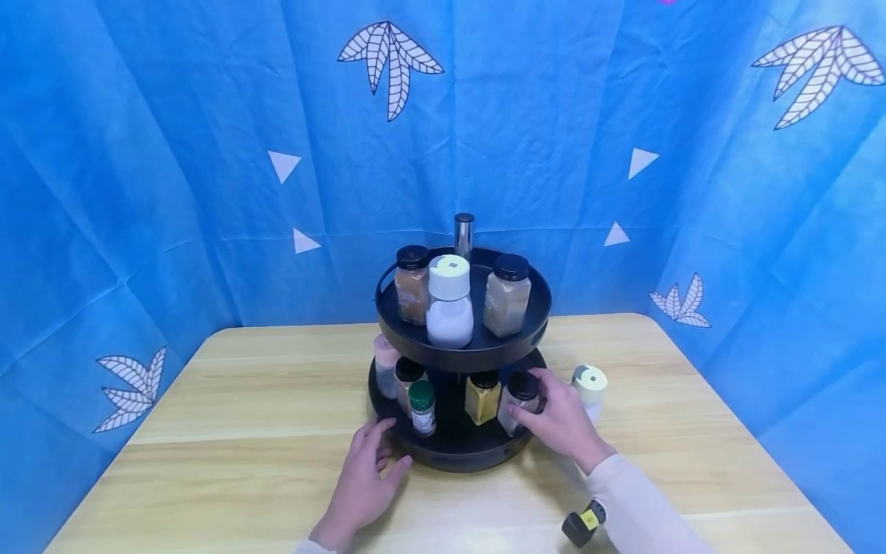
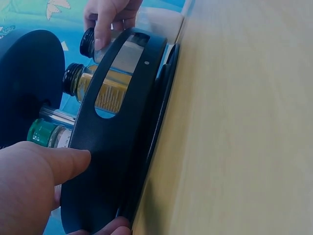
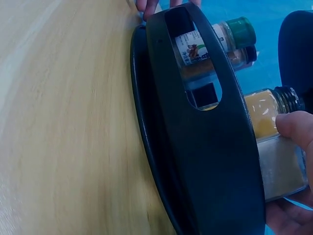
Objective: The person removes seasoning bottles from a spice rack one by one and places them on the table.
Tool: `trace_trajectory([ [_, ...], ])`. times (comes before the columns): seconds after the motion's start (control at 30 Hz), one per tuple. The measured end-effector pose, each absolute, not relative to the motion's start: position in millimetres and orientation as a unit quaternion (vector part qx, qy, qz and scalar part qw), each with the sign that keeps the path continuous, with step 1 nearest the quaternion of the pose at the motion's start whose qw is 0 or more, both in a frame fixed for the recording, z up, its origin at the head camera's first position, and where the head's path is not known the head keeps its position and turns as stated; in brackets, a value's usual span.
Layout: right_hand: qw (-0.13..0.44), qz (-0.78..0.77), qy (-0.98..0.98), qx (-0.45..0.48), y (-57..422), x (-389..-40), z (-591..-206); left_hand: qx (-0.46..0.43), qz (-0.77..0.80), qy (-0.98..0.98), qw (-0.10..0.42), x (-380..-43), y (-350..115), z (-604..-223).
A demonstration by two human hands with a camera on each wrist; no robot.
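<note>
A black two-tier turntable rack [image 1: 453, 462] stands on the wooden table. My right hand [image 1: 562, 415] grips a clear spice jar [image 1: 515, 415] with a black lid and pale contents, at the right of the lower tier. In the right wrist view the thumb lies near the neck of a yellow spice jar [image 3: 261, 112] beside it. My left hand [image 1: 363, 477] touches the outside of the lower tier's wall at the front left, its thumb [image 2: 68, 164] against the black wall. Near it, on that tier, stands a small green-capped bottle [image 1: 423, 419].
On the upper tier stand a brown spice jar [image 1: 412, 296], a white bottle [image 1: 450, 323] and another black-lidded jar [image 1: 507, 304]. A pink-capped bottle [image 1: 385, 354] and a dark-lidded jar [image 1: 408, 373] stand at lower left. Beyond the right hand is a cream-capped bottle [image 1: 590, 385] on the table.
</note>
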State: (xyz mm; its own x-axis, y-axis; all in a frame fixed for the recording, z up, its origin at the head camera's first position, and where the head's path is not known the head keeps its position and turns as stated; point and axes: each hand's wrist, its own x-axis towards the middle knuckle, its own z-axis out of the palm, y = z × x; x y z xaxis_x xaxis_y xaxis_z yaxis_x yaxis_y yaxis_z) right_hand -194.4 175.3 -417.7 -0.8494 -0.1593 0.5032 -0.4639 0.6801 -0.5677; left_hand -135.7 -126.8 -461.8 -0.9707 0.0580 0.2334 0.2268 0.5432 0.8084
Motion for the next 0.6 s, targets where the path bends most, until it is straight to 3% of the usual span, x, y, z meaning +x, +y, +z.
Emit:
trace_trajectory([
  [0.6,0.216,0.352,-0.893,0.179,176.6,-198.7,-419.9,-0.08,-0.469,-0.875,0.091,-136.2,-127.0,-462.7],
])
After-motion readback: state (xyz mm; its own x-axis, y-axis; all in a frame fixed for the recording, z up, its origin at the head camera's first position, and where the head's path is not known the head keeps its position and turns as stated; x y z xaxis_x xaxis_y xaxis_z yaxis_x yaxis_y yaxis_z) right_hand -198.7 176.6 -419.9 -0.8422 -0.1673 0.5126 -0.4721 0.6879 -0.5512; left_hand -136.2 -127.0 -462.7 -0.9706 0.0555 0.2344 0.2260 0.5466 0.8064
